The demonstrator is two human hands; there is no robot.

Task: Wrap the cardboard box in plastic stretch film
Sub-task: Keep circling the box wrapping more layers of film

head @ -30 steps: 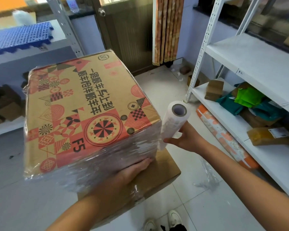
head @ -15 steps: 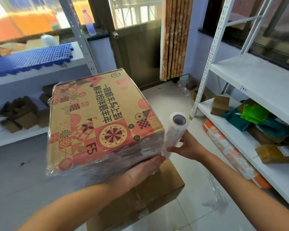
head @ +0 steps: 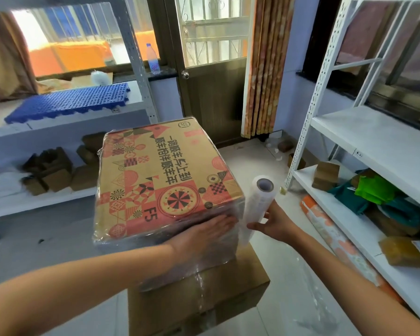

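Box (head: 165,180) front blurs under film beneath left hand (head: 204,232).

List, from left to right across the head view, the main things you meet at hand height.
Left hand flat on the box → film roll → right hand holding the roll → white shelf.

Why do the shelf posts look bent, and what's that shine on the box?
Head view: the wide-angle lens bows the white metal shelf posts near the edges; bright daylight from the windows washes out the glass; the stretch film on the patterned red-and-brown cardboard box catches soft glare along its front side.
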